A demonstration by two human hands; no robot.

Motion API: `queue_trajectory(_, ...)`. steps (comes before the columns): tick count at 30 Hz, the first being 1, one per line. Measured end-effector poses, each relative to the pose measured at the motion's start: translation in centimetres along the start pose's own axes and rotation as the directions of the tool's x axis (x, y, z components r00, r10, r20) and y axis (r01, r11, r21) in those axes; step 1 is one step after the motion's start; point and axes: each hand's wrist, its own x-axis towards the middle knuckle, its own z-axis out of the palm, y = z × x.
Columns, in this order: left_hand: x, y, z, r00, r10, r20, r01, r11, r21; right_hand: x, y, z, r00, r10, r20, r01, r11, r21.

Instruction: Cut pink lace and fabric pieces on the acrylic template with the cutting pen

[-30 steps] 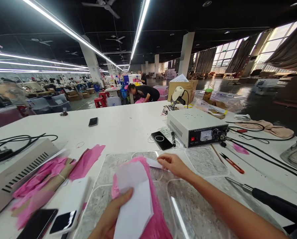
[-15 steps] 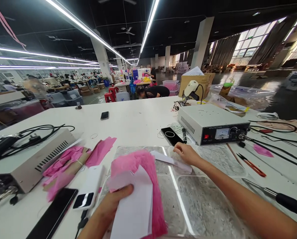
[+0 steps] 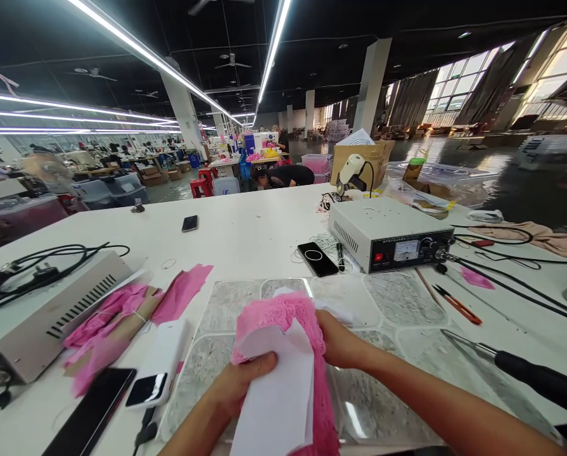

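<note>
My left hand [image 3: 245, 383] is closed around a folded bundle of pink lace fabric [image 3: 283, 310], its thumb pressing on sheets of white paper [image 3: 276, 399] that lie against the lace. At the bundle's right edge, my right hand [image 3: 337, 340] grips the lace; its fingertips are hidden behind the fabric. Behind the right hand a white paper strip [image 3: 343, 311] lies, partly covered, on the clear plastic sheet over a grey-patterned surface [image 3: 401, 301].
A control box with a dial [image 3: 392, 231] stands at the right, near orange-handled tweezers [image 3: 457, 304] and a black-handled tool [image 3: 525, 373]. A second box [image 3: 59, 304], pink cloth [image 3: 116, 316] and a white device [image 3: 157, 361] are at the left. A phone [image 3: 317, 258] lies ahead.
My right hand has moved left and toward me, from beside the paper strip to the lace's edge. The bundle in my left hand has shifted slightly right. The view has turned a little.
</note>
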Motion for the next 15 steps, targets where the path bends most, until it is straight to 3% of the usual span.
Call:
queue_trajectory(2, -0.2, -0.1, -0.1, 1.0, -0.001, 0.002, 0.001, 1.0, -0.008, -0.3, 0.2, 0.5, 0.998, 0.065, 0.02, -0.068, 0.945, 0.319)
queue_trajectory(4, -0.4, 0.0, -0.1, 1.0, -0.009, 0.011, 0.009, 1.0, -0.018, -0.4, 0.5, 0.8, 0.985, 0.162, 0.065, -0.169, 0.796, 0.581)
queue_trajectory(7, -0.6, 0.2, -0.3, 1.0, -0.024, 0.018, 0.025, 1.0, -0.018, -0.8, 1.3, 0.8, 0.964, 0.226, 0.143, -0.251, 0.583, 0.773)
queue_trajectory(9, -0.8, 0.5, -0.5, 1.0, -0.026, 0.013, 0.026, 1.0, -0.013, -1.4, 1.8, 0.4, 0.958, 0.18, 0.223, -0.283, 0.463, 0.84)
queue_trajectory(11, -1.0, 0.7, -0.5, 1.0, -0.019, 0.017, 0.019, 1.0, -0.012, -2.1, 2.3, -0.2, 0.926, 0.119, 0.359, -0.375, 0.409, 0.832)
queue_trajectory(13, -1.3, 0.7, -0.5, 0.999, -0.012, 0.03, 0.012, 1.0, 0.0, -2.8, 2.7, -0.8, 0.847, 0.085, 0.525, -0.502, 0.455, 0.735)
queue_trajectory(15, -1.4, 0.6, -0.4, 0.999, -0.017, 0.035, 0.016, 1.0, 0.023, -3.3, 3.0, -1.2, 0.804, 0.074, 0.59, -0.543, 0.497, 0.677)
